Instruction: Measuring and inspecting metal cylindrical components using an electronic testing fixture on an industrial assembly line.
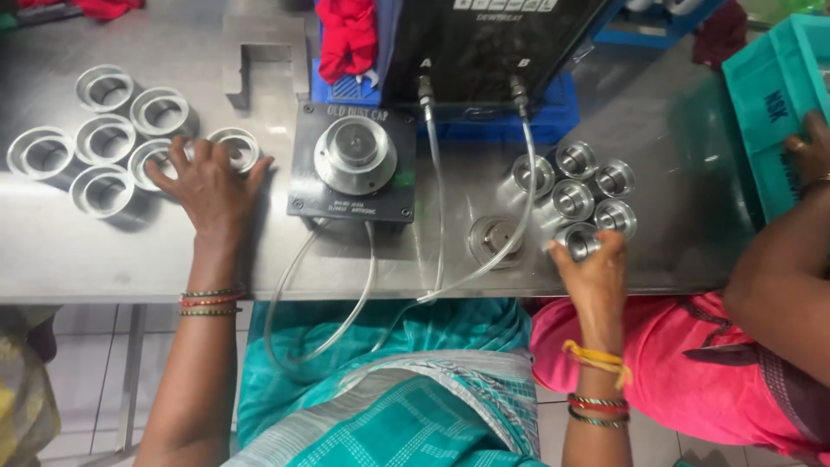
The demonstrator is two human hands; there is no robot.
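Teal checked cloth (406, 415) on the lap, nearest. Steel table (130, 251) above it. Left hand (212, 186) spread wide, flat on the table, fingers over two of the silver rings (104, 138) clustered at left. Right hand (592, 268) pinches one small metal cup (577, 240) at the near edge of the cup cluster (584, 186). Black square fixture (354, 163), round steel seat, white lettering along its edges, stands between the hands. Clear tubes (437, 173) hang from a black box behind. Teal crate (774, 104) at right, a co-worker's hand (811, 147) on it.
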